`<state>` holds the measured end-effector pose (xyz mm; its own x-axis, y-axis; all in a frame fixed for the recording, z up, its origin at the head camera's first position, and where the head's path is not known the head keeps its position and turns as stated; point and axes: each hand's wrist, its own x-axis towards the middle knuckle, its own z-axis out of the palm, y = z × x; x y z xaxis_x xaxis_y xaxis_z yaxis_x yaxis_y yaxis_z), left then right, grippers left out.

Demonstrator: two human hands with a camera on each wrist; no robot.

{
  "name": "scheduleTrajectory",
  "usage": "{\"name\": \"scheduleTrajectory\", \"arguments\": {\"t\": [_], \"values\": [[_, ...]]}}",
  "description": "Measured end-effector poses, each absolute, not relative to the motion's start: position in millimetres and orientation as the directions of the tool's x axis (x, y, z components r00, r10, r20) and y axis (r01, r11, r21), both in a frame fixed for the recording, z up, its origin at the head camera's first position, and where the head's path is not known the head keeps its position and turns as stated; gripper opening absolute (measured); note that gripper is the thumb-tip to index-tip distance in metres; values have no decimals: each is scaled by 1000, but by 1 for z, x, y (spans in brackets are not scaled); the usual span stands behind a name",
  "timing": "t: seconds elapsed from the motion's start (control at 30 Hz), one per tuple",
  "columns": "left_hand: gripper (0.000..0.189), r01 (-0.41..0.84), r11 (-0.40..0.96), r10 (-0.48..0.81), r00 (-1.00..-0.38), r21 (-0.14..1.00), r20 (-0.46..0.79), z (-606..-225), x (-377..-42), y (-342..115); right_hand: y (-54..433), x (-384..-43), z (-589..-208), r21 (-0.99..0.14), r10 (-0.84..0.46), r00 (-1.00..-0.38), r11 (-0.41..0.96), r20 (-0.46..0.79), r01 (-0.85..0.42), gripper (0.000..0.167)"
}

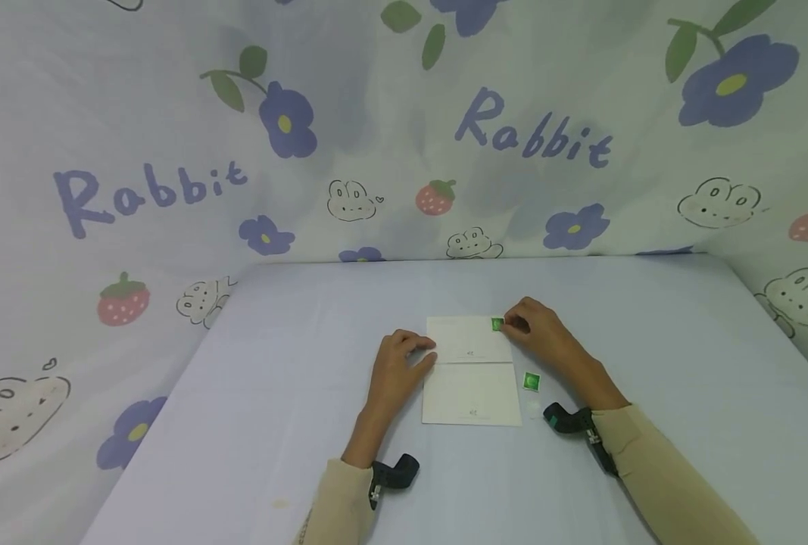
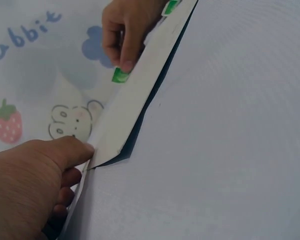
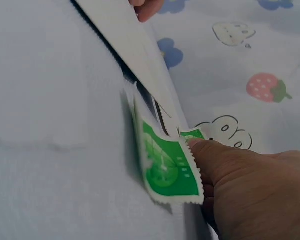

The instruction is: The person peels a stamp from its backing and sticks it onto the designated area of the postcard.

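While the upper frame is filled by a printed cloth (image 1: 376,113), a white surface (image 1: 240,454) is spread below. At centre, two pale cards (image 1: 472,393) are laid; the upper one's left edge is touched by the left hand (image 1: 395,365), thumb and forefinger slightly parted. At its upper right corner, a green stamp (image 1: 497,324) is pinched by the right hand (image 1: 545,337). A second stamp (image 1: 531,381) is placed right of the lower card. "Rabbit" is lettered twice on the cloth.

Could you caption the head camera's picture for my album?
Right hand pinching a green stamp at the top-right corner of the upper card, left hand touching its left edge.
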<state>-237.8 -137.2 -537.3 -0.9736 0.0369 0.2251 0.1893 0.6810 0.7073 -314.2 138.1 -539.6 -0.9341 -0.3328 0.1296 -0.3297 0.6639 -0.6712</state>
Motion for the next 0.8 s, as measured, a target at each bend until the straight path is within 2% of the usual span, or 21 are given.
{"name": "scheduleTrajectory", "arguments": {"t": [0.17,0.23,0.33,0.4,0.6,0.7,0.8], "values": [[13,167,686,26,-978,708,205,-539,-238,-137,144,-312,-546,-649,-319,-910,639,264,-412,26],[13,167,689,25,-978,705,207,-540,-238,-137,144,-310,-546,-599,-327,-863,623,384,-503,23],[13,174,689,26,-976,704,216,-539,-239,-137,143,-306,-540,-487,-375,-749,586,546,-648,22],[13,188,686,32,-973,703,229,-537,-240,-135,142,-305,-537,-455,-413,-709,560,571,-693,23],[13,197,701,44,-971,685,235,-534,-243,-133,144,-301,-536,-498,-493,-815,647,304,-577,31],[13,189,707,39,-973,681,229,-534,-241,-133,144,-301,-540,-525,-502,-826,645,257,-555,33],[12,187,708,34,-972,682,231,-536,-237,-136,142,-301,-548,-651,-410,-878,602,246,-463,32]]}}
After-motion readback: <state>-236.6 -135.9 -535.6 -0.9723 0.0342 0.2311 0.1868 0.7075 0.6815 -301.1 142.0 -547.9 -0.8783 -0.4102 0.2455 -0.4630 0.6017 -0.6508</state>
